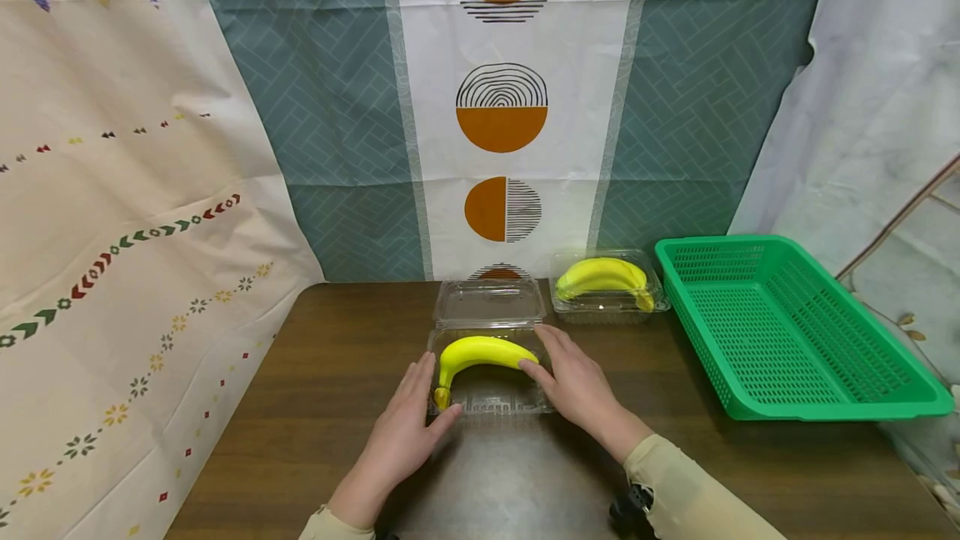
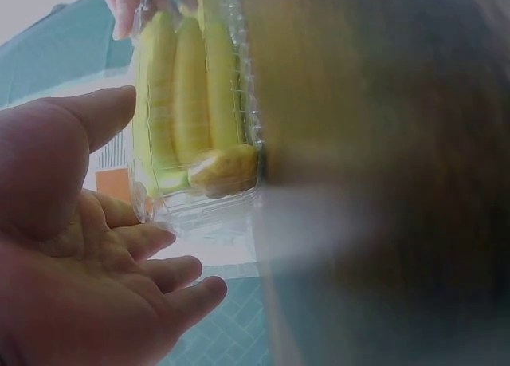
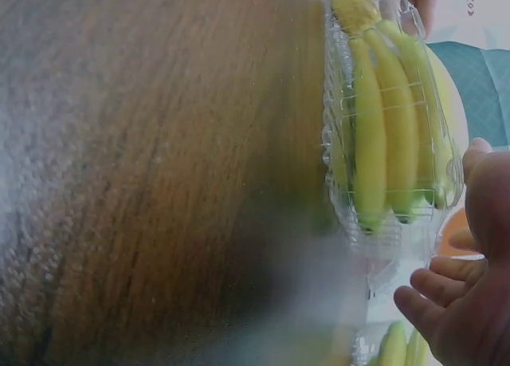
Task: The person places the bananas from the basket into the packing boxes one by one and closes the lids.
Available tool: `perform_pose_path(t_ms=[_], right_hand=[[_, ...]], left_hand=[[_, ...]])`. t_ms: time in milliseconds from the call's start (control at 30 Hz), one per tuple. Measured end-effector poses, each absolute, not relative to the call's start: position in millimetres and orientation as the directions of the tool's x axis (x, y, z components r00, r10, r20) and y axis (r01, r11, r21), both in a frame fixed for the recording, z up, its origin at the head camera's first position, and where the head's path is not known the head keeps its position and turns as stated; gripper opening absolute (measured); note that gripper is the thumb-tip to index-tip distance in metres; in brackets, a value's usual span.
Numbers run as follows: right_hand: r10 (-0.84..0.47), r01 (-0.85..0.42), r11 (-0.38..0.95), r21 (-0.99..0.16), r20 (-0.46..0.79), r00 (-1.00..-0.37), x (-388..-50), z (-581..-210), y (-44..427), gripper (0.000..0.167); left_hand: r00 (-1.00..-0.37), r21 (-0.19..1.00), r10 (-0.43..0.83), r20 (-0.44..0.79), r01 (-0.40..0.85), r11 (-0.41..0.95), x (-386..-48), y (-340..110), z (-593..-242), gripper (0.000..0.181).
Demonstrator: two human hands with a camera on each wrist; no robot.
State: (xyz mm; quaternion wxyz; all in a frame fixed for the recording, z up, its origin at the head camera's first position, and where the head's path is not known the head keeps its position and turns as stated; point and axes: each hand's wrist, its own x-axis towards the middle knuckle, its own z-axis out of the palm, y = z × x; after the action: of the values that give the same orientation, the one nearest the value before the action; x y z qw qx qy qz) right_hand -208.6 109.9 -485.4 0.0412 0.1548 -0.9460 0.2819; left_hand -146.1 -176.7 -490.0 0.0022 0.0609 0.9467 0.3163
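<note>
A bunch of yellow bananas [image 1: 480, 350] lies in a clear plastic clamshell box [image 1: 498, 403], whose lid [image 1: 491, 303] stands folded back on the far side. At the box's left side is my left hand [image 1: 403, 433], fingers extended, thumb near the front left corner. My right hand [image 1: 576, 380] is at the right side, its fingers along the edge and its thumb by the banana tips; whether the thumb touches them I cannot tell. Through the clear wall, several bananas [image 2: 190, 95] and their brown-yellow stem show in the left wrist view.
A second clear box [image 1: 588, 312] with bananas [image 1: 603, 275] stands at the back right. Beside it, a green plastic basket [image 1: 731, 394] takes up the table's right side. Patterned cloth [image 1: 352, 107] hangs behind the brown wooden table [image 1: 322, 390].
</note>
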Motion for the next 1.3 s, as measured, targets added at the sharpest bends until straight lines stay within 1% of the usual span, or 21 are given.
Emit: perform_pose_path(t_ms=[233,533,767,1033,1300], right_hand=[[-0.27,-0.323,0.781,-0.535,0.178,-0.946,-216,-483,113,0.072],[-0.266,-0.266,0.769,-0.581,0.088,-0.96,-232,-478,116,0.078],[-0.272,-0.218,0.738,-0.639,0.014,-0.962,-238,-473,117,0.081],[-0.273,-0.171,0.721,-0.671,-0.049,-0.961,-246,-472,115,0.085],[-0.264,-0.156,0.718,-0.678,-0.058,-0.963,-252,-473,113,0.086]], left_hand=[[-0.988,0.59,0.146,0.05,0.147,0.794,-147,-181,-486,0.097],[-0.988,0.616,0.141,0.06,0.148,0.774,-158,-190,-472,0.087],[-0.986,0.656,0.156,0.062,0.158,0.738,-177,-197,-465,0.083],[-0.992,0.688,0.124,0.01,0.097,0.719,-206,-200,-465,0.083],[-0.993,0.712,0.117,-0.012,0.074,0.698,-224,-198,-470,0.085]])
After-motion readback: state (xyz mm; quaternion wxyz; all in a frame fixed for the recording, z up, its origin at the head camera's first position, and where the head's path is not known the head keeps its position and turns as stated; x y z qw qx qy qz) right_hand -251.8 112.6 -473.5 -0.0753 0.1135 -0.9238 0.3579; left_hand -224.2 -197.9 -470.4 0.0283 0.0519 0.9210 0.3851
